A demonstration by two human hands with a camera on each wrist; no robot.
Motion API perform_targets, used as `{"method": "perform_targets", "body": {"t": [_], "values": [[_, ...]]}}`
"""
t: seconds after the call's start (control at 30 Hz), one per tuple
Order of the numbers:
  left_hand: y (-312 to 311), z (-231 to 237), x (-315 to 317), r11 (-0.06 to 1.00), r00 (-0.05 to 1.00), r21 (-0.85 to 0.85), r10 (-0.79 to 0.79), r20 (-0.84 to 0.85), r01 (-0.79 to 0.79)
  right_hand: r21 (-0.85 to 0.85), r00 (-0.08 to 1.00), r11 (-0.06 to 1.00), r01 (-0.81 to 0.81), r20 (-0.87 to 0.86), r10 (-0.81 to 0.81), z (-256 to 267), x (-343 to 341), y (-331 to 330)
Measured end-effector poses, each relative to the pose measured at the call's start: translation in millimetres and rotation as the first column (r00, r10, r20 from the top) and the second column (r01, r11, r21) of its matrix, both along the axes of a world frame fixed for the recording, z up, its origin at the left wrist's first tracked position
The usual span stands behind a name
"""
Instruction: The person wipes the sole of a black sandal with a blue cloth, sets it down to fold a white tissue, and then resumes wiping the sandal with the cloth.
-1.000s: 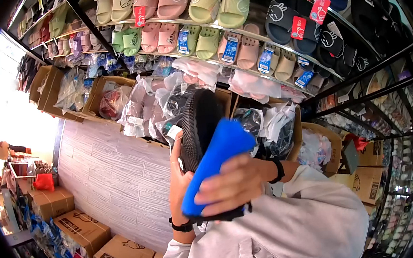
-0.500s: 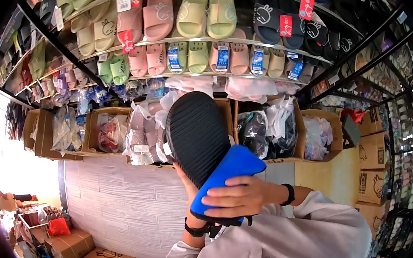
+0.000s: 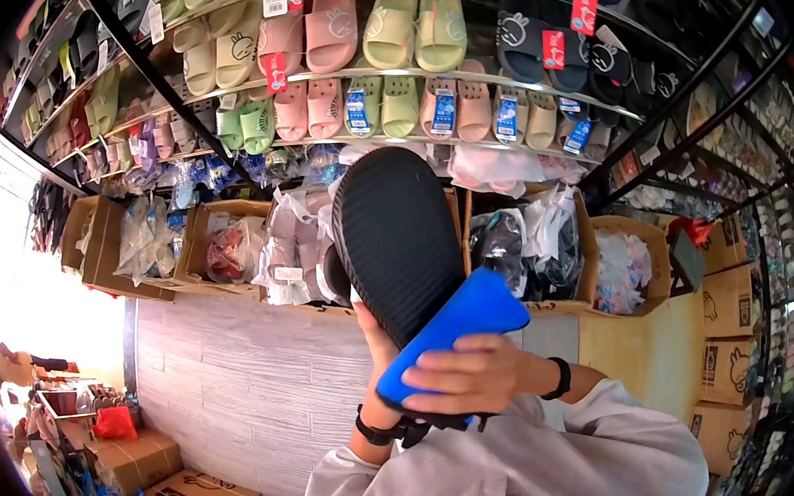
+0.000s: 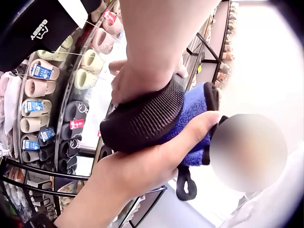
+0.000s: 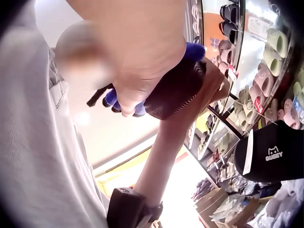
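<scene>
Left hand [image 3: 377, 344] grips a black slipper [image 3: 396, 238]; right hand [image 3: 472, 377] holds blue cloth [image 3: 484, 308] against its sole.

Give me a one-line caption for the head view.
Left hand grips an upturned black slipper, right hand holds blue cloth over its near end; shelved slippers beyond.

A blue cloth [image 3: 481, 307] lay across a black slipper [image 3: 396, 238].
The right hand [image 3: 467, 375] gripped it at the slipper's five o'clock; the left hand [image 3: 376, 338] held at seven.
</scene>
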State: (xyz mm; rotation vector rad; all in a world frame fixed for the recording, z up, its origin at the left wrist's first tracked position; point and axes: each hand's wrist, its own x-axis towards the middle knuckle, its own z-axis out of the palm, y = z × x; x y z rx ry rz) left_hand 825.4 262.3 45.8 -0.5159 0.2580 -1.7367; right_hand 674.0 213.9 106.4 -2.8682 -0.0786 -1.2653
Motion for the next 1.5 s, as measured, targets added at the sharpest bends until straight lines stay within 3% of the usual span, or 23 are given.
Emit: {"method": "perform_targets", "body": {"t": [0.07,0.1,0.13,0.17,0.27,0.3,0.37,0.47,0.57,0.6,0.67,0.77,0.83,0.9,0.97,1.03,1.1,1.17,1.23,1.3,1.37,1.43,1.5], "values": [[7,27,-6,0.998,0.999,-0.061,-0.034,0.027,0.036,-0.11,0.998,0.992,-0.055,-0.033,0.051,-5,-3,17],[11,34,-11,0.987,0.88,0.13,0.023,0.475,-0.097,-0.114,0.998,0.992,-0.052,-0.028,0.049,-3,-7,20],[17,38,-15,0.924,0.571,0.239,-0.028,0.82,-0.297,-0.094,0.998,0.994,-0.052,-0.044,0.048,1,-13,22],[27,31,-16,0.923,0.569,0.245,-0.035,0.821,-0.295,-0.069,0.997,0.996,-0.052,-0.062,0.047,6,-19,24],[56,7,-17,0.955,0.309,0.037,0.058,0.949,-0.295,0.069,0.991,0.99,0.126,0.045,-0.129,20,-35,29],[65,15,-27,0.916,0.523,0.169,0.051,0.851,-0.364,0.144,0.973,0.969,0.2,0.085,-0.214,21,-38,32],[78,15,-27,0.925,0.482,0.131,0.063,0.874,-0.358,0.397,0.922,0.886,0.241,0.191,-0.336,21,-33,50],[106,30,-32,0.893,0.457,0.173,0.041,0.889,-0.416,0.205,0.962,0.963,0.177,0.172,-0.213,0,-32,87],[140,9,-22,0.937,0.724,0.257,-0.007,0.689,-0.236,-0.011,0.984,1.0,-0.029,0.174,0.03,-14,-18,119],[154,4,-15,0.932,0.722,0.258,0.008,0.692,-0.257,0.021,0.985,0.998,-0.061,0.162,0.056,-12,-15,122],[174,-4,0,0.919,0.53,0.242,-0.043,0.847,-0.312,0.107,0.985,0.991,-0.076,0.162,0.058,-3,-8,118],[188,-14,11,0.933,0.587,0.064,0.169,0.792,-0.355,0.404,0.955,0.914,0.05,0.247,-0.161,8,14,118],[197,-17,25,0.921,0.562,-0.053,0.279,0.779,-0.385,0.359,0.956,0.933,0.035,0.261,-0.136,6,32,134],[213,-26,43,0.955,0.689,0.02,0.2,0.696,-0.297,0.207,0.976,0.978,-0.01,0.214,-0.035,0,48,157],[231,-23,63,0.992,0.967,0.024,0.112,0.227,-0.121,-0.042,0.975,0.988,-0.149,0.159,0.154,-3,75,181],[241,-2,90,0.997,0.976,-0.026,0.078,0.203,-0.074,-0.08,0.968,0.977,-0.197,0.143,0.207,6,106,186],[261,-3,126,0.94,0.666,0.205,0.031,0.745,-0.273,-0.04,0.957,0.967,-0.252,0.136,0.255,18,136,184],[270,-3,148,0.888,0.616,0.073,0.253,0.746,-0.453,0.086,0.962,0.975,-0.203,0.204,0.182,22,171,173],[288,2,176,0.846,0.134,-0.143,0.243,0.961,-0.513,0.355,0.927,0.919,-0.173,0.374,0.03,24,214,188],[318,-43,212,0.88,0.338,-0.091,0.272,0.901,-0.467,0.256,0.944,0.949,-0.183,0.315,0.097,15,241,216],[342,8,219,0.676,0.541,0.385,0.024,0.841,-0.629,0.044,0.92,0.943,-0.331,0.236,0.312,4,267,244],[358,-1,238,0.676,0.511,0.343,0.058,0.858,-0.652,-0.193,0.868,0.888,-0.418,0.204,0.453,2,296,267],[371,-19,259,0.669,0.445,0.244,0.144,0.884,-0.702,-0.197,0.845,0.85,-0.489,0.135,0.518,2,321,268]]}}
